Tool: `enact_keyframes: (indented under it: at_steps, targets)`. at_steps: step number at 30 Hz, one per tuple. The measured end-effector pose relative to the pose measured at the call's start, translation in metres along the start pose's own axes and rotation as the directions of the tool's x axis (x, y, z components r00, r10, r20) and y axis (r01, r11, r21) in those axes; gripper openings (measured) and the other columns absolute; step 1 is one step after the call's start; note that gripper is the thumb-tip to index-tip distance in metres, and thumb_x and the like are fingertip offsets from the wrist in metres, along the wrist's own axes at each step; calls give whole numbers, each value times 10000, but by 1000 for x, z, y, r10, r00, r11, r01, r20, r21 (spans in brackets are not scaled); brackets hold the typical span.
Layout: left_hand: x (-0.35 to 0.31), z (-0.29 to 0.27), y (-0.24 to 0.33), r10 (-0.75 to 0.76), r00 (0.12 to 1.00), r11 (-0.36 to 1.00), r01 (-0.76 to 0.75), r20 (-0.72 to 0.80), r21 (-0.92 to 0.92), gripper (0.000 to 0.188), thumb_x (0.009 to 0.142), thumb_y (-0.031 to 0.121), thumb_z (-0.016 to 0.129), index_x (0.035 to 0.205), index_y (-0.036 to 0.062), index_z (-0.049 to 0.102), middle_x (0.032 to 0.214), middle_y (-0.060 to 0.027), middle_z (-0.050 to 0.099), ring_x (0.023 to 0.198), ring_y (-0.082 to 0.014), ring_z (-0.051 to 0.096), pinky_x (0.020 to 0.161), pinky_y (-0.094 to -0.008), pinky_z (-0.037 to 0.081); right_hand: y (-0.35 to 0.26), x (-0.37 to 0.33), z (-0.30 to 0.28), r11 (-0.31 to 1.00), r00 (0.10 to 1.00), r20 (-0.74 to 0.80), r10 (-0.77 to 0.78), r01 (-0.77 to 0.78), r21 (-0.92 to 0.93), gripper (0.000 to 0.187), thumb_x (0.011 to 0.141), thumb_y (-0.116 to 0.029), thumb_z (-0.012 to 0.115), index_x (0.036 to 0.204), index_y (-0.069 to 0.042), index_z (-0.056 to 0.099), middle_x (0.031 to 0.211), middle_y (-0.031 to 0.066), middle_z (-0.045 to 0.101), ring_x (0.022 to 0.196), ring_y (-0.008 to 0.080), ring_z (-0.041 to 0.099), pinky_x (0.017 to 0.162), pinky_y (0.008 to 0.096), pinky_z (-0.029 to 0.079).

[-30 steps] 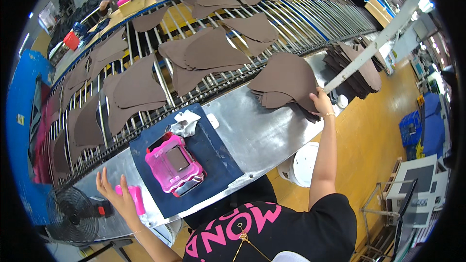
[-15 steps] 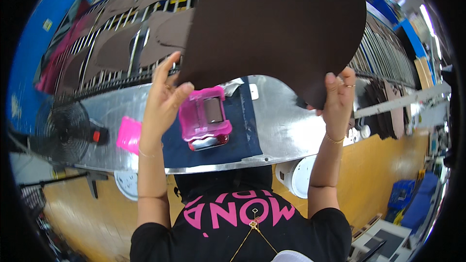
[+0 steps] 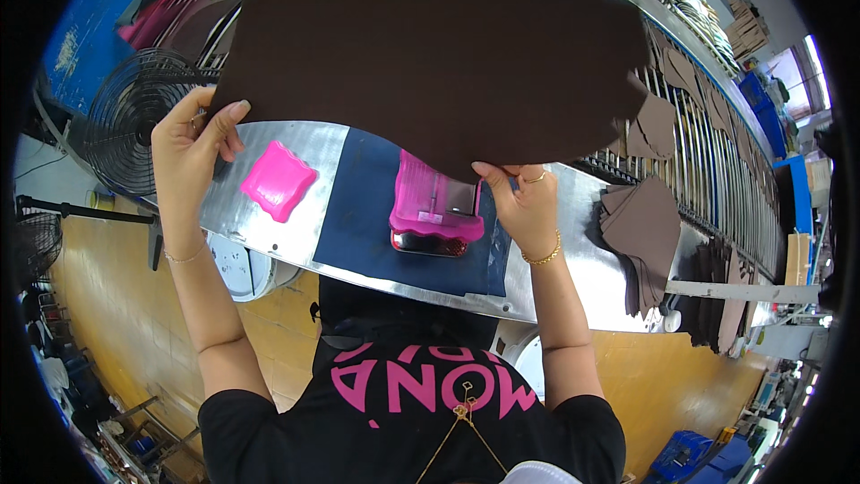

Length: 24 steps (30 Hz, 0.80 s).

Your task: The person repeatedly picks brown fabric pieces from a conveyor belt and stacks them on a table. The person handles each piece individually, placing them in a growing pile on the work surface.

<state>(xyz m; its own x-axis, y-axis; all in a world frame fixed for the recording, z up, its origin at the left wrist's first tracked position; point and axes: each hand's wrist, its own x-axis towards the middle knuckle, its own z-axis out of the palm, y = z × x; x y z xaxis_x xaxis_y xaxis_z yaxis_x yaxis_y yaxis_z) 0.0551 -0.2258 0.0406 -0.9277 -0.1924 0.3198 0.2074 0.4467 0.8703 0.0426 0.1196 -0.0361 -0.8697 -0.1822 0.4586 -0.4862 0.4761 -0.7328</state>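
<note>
since a second ago, when the right hand rested on a stack of brown pieces at the right of the steel table and the left hand hung open near the pink pad, both hands have come up and a large dark brown sheet now fills the upper middle of the frame. half a second ago it was already up; now it spreads wider and hides more of the roller conveyor behind it.

left hand, at the left of the frame, pinches the sheet's lower left corner, thumb under and fingers curled over the edge. right hand, at centre, grips the sheet's bottom edge with fingers closed on it, a gold bracelet at the wrist.

below the sheet, at the middle of the frame, the steel table carries a dark blue mat. on the mat sits a pink device, partly under the sheet's edge. left of the mat lies a pink wavy-edged pad. a stack of brown cut pieces lies at the right. a black fan stands at the left.
</note>
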Motion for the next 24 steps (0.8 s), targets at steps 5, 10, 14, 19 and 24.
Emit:
enact_keyframes:
  at_steps: [5, 10, 14, 19, 24]
  targets:
    - [-6, 8, -16, -21, 992, 997, 29, 122, -69, 108, 878, 92, 649, 880, -15, 645, 659, -3, 583, 529, -43, 544, 484, -179, 422, 12, -11, -9, 995, 998, -38, -52, 49, -87, 86, 782, -51, 711, 857, -29, 677, 724, 125, 672, 634, 245, 649, 578, 293, 479]
    - [-16, 47, -26, -73, 937, 995, 89, 342, -33, 58, 846, -14, 606, 840, -72, 612, 691, -47, 554, 529, -90, 581, 483, -218, 450, 27, -41, -39, 977, 999, -46, -12, 2, -213, 95, 783, -25, 678, 870, -61, 690, 761, 131, 670, 659, 287, 651, 599, 317, 495]
    - [-19, 93, -9, -62, 895, 998, 61, 441, 16, 57, 831, -17, 627, 839, -72, 616, 676, -48, 504, 524, -100, 570, 474, -240, 436, 61, -90, -60, 963, 986, -60, 153, -162, -214, 184, 802, 48, 633, 963, -34, 670, 865, 100, 694, 773, 205, 666, 696, 281, 505]
    - [-16, 137, 6, 291, 787, 920, -385, 543, 65, 71, 794, 36, 674, 832, -19, 652, 693, -72, 509, 564, -183, 570, 520, -307, 441, 81, -145, -91, 910, 868, -284, 408, -358, 210, 139, 858, -15, 660, 984, 43, 658, 858, 46, 669, 774, 84, 574, 694, 219, 456]
    - [-19, 177, 33, 446, 608, 767, -638, 657, 70, 98, 736, 117, 716, 793, 43, 686, 822, -52, 538, 799, -253, 536, 655, -356, 457, 54, -158, -158, 915, 789, -506, 348, -403, 0, 135, 870, -85, 681, 804, -4, 595, 714, -25, 577, 655, 40, 462, 596, 191, 391]
